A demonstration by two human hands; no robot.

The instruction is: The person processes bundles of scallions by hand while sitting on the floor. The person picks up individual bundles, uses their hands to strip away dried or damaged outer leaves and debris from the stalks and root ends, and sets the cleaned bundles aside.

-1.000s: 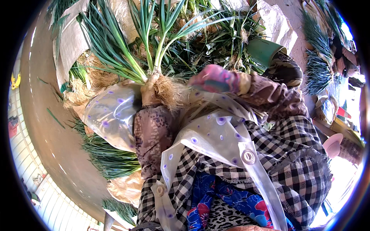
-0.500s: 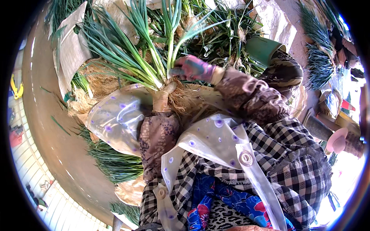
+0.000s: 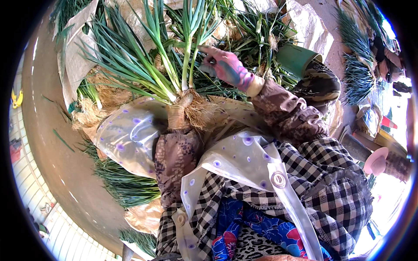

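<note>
My left hand (image 3: pixel 179 107) is closed round the root end of a bunch of green onions (image 3: pixel 167 85). Their white stems and long green leaves fan up and away, while a shaggy tuft of pale roots (image 3: pixel 201 111) hangs at the hand's right. My right hand (image 3: pixel 228 68), in a pink and blue-grey glove, is just right of the upright stems. Its forefinger points left at the leaves and its thumb is apart below. Whether the fingertip touches a leaf, I cannot tell. A clear plastic apron (image 3: pixel 130 126) with purple spots lies under my left arm.
Loose green onions and leaves (image 3: pixel 257 43) are heaped ahead. Right of them is a green boot-like tube (image 3: pixel 296 58) by my knee. More green onions (image 3: pixel 126 182) lie at the left, beside a brown floor (image 3: pixel 56 143). Bundles (image 3: pixel 359 74) lie far right, near a pink round object (image 3: pixel 376 162).
My right hand has come off the lower stems and moved up and right, its forefinger now stretched out. The right-hand stems stand more upright. My left hand keeps its hold.
</note>
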